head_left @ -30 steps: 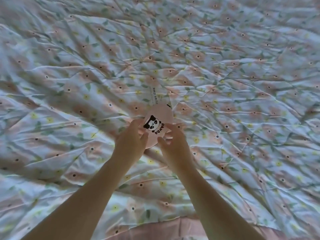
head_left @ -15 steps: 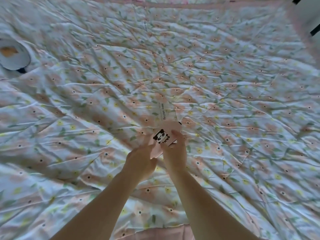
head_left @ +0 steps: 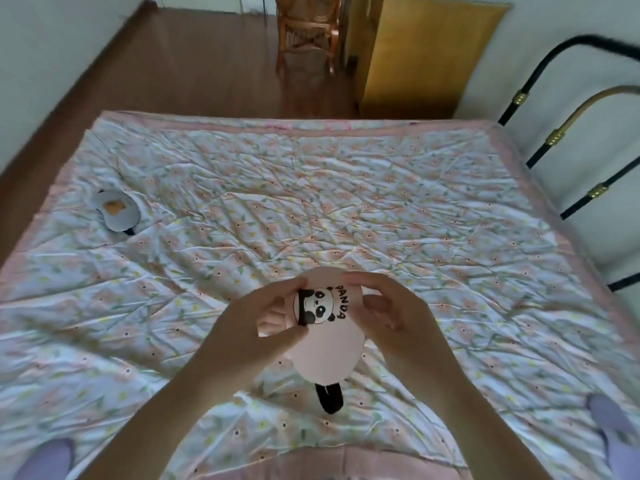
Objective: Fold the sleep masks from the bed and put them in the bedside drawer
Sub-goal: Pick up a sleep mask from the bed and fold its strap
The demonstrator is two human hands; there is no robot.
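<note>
Both hands hold a pink sleep mask (head_left: 327, 348) with a panda print and the word PANDA, lifted above the flowered bedspread (head_left: 346, 209). My left hand (head_left: 256, 330) pinches its left side and my right hand (head_left: 384, 313) grips its right side. The mask looks folded over, and its black strap (head_left: 329, 398) hangs below it. A second sleep mask (head_left: 116, 210), white with an orange patch, lies flat on the bed at the far left. No drawer can be seen.
A wooden chair (head_left: 306, 27) and a yellow cabinet (head_left: 420, 53) stand beyond the bed's far edge on the brown floor. A black and brass metal bed frame (head_left: 561, 133) runs along the right side. Lilac shapes (head_left: 613, 427) sit at the lower corners.
The pink mask has come up off the bedspread and closer to me, held in both hands. My view has lifted, so the room, the far bed edge and the white mask now show.
</note>
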